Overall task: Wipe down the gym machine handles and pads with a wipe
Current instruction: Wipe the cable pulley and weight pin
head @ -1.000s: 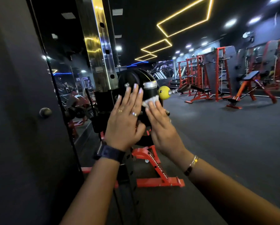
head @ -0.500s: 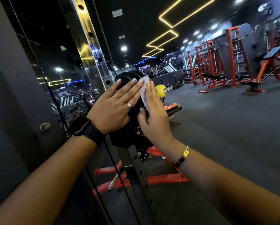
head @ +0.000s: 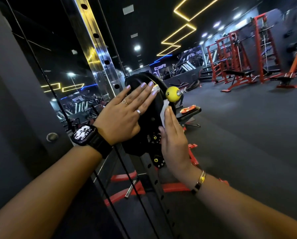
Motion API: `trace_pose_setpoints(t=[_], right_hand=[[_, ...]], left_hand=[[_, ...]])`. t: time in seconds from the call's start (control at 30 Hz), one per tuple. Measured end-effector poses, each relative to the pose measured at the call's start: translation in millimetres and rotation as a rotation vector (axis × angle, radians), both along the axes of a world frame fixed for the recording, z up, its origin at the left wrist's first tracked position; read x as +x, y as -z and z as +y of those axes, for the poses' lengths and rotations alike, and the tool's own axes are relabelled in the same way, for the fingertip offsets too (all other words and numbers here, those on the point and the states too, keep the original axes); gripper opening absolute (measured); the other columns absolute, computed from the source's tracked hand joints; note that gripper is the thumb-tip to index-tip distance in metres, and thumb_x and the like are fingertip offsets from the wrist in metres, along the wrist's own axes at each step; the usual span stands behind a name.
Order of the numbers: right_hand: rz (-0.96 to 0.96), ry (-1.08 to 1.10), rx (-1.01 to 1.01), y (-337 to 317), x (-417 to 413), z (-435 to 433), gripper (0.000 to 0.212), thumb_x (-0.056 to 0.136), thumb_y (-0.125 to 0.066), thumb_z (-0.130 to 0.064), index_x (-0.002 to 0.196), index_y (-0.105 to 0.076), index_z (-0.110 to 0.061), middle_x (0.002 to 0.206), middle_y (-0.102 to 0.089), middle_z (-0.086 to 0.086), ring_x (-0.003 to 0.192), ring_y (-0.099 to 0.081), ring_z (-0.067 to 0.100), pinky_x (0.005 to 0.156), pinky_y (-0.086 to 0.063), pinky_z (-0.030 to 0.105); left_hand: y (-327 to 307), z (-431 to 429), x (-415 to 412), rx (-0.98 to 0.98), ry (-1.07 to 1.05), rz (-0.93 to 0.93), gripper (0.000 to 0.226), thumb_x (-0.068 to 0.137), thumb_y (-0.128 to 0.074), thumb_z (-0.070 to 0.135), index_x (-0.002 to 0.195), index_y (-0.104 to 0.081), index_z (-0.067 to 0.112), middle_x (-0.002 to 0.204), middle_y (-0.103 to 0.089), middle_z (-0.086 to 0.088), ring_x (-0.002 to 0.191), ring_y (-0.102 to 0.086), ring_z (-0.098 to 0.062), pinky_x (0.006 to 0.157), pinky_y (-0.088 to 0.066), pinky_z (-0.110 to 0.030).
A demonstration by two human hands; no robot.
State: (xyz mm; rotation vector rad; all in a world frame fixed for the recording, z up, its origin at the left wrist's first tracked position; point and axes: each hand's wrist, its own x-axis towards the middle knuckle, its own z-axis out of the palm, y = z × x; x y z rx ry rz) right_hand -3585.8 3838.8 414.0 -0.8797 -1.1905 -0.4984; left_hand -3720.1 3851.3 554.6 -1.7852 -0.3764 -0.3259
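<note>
A black round pad (head: 148,118) sits on the machine's black upright post at centre. My left hand (head: 125,112) lies flat on the pad's left face with straight, spread fingers. My right hand (head: 174,135) presses a white wipe (head: 164,112) against the pad's right edge with straight fingers. Only a strip of the wipe shows past my fingertips. A yellow knob (head: 171,94) on a metal rod sticks out just above the wipe.
A chrome upright (head: 96,44) with holes and a mirror wall stand at left, with black cables (head: 120,163) running down beside the post. The machine's red base (head: 170,187) lies on the dark floor. Red racks and benches (head: 237,66) fill the far right.
My right hand has slid down the pad's right edge with the wipe, uncovering the yellow knob. My left hand stays flat on the pad. The camera has come closer.
</note>
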Motion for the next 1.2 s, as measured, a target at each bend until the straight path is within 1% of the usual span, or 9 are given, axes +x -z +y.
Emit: trace_pose_setpoints(t=[0.1, 0.23, 0.37, 0.5, 0.6, 0.7, 0.8, 1.0, 1.2], right_hand=[[0.022, -0.062, -0.019, -34.9, 4.6, -0.8, 0.050, 0.099, -0.041, -0.024, 0.141, -0.037, 0.004, 0.143, -0.045, 0.018, 0.131, -0.042, 0.021, 0.109, -0.028, 0.018], [-0.055, -0.037, -0.039, -60.1, 5.7, 0.5, 0.052, 0.097, -0.041, -0.017, 0.145, -0.031, 0.002, 0.150, -0.035, 0.016, 0.140, -0.033, 0.021, 0.114, -0.022, 0.018], [-0.099, 0.085, -0.007, -28.6, 9.1, -1.3, 0.045, 0.095, -0.042, 0.004, 0.140, -0.041, 0.004, 0.147, -0.039, 0.020, 0.136, -0.040, 0.026, 0.113, -0.029, 0.025], [-0.211, 0.051, -0.032, 28.5, 11.8, -4.5, 0.054, 0.088, -0.046, 0.018, 0.140, -0.036, 0.008, 0.149, -0.031, 0.026, 0.142, -0.029, 0.030, 0.116, -0.025, 0.031], [-0.053, -0.197, -0.146, 48.9, 7.9, -14.7, 0.053, 0.097, -0.036, 0.000, 0.147, -0.018, 0.004, 0.155, -0.022, 0.018, 0.145, -0.019, 0.019, 0.116, -0.022, 0.022], [0.108, -0.350, -0.132, 26.7, 8.0, -21.5, 0.051, 0.098, -0.035, -0.012, 0.146, -0.023, 0.003, 0.150, -0.031, 0.015, 0.138, -0.032, 0.015, 0.113, -0.027, 0.018], [0.251, -0.454, -0.184, -20.1, 16.5, -24.1, 0.057, 0.095, -0.039, -0.005, 0.150, -0.025, -0.011, 0.145, -0.044, 0.013, 0.109, -0.050, -0.002, 0.090, -0.044, 0.013], [0.181, -0.476, -0.163, 1.3, 13.1, -24.1, 0.062, 0.081, -0.040, 0.011, 0.142, -0.039, -0.001, 0.142, -0.040, -0.001, 0.132, -0.034, 0.002, 0.108, -0.025, 0.008], [0.305, -0.628, -0.355, 29.2, 23.1, -15.1, 0.052, 0.085, -0.041, 0.018, 0.135, -0.047, 0.004, 0.131, -0.052, 0.002, 0.115, -0.043, -0.009, 0.090, -0.033, -0.003]], left_hand=[[0.7, 1.1, 0.4, 0.012, -0.022, 0.010, 0.075, 0.085, -0.035, 0.026, 0.154, -0.013, 0.007, 0.160, -0.011, -0.012, 0.148, -0.012, -0.022, 0.121, -0.013, -0.042], [0.4, 1.9, 0.1, 0.024, -0.049, 0.032, 0.076, 0.086, -0.040, 0.028, 0.153, -0.012, 0.004, 0.158, -0.007, -0.011, 0.147, -0.011, -0.023, 0.121, -0.007, -0.040], [-3.2, 0.1, -2.1, 0.013, -0.052, 0.063, 0.079, 0.087, -0.040, 0.026, 0.154, -0.003, 0.007, 0.159, 0.000, -0.010, 0.148, -0.005, -0.022, 0.121, -0.005, -0.037], [-7.0, -2.0, 2.3, 0.020, -0.022, 0.153, 0.070, 0.092, -0.030, 0.029, 0.155, -0.005, 0.012, 0.160, 0.002, -0.006, 0.148, -0.005, -0.022, 0.121, -0.006, -0.039], [-7.6, -2.3, 4.5, 0.062, -0.041, 0.225, 0.066, 0.093, -0.023, 0.029, 0.156, -0.006, 0.015, 0.160, 0.002, -0.005, 0.148, -0.007, -0.023, 0.121, -0.007, -0.041], [-4.1, -5.0, 7.4, 0.067, -0.045, 0.224, 0.064, 0.095, -0.019, 0.029, 0.155, -0.008, 0.012, 0.160, -0.002, -0.006, 0.148, -0.009, -0.024, 0.120, -0.009, -0.043], [-0.1, -7.0, 8.6, 0.070, -0.064, 0.206, 0.066, 0.094, -0.023, 0.031, 0.155, -0.010, 0.010, 0.160, -0.004, -0.007, 0.148, -0.012, -0.024, 0.120, -0.009, -0.043], [15.4, -13.0, 12.5, 0.098, -0.104, 0.212, 0.069, 0.091, -0.027, 0.030, 0.156, -0.010, 0.010, 0.162, -0.010, -0.007, 0.149, -0.012, -0.023, 0.121, -0.014, -0.045], [29.8, -12.5, 20.8, 0.115, -0.127, 0.302, 0.074, 0.089, -0.038, 0.031, 0.155, -0.013, 0.009, 0.162, -0.015, -0.007, 0.148, -0.012, -0.022, 0.120, -0.010, -0.043]])
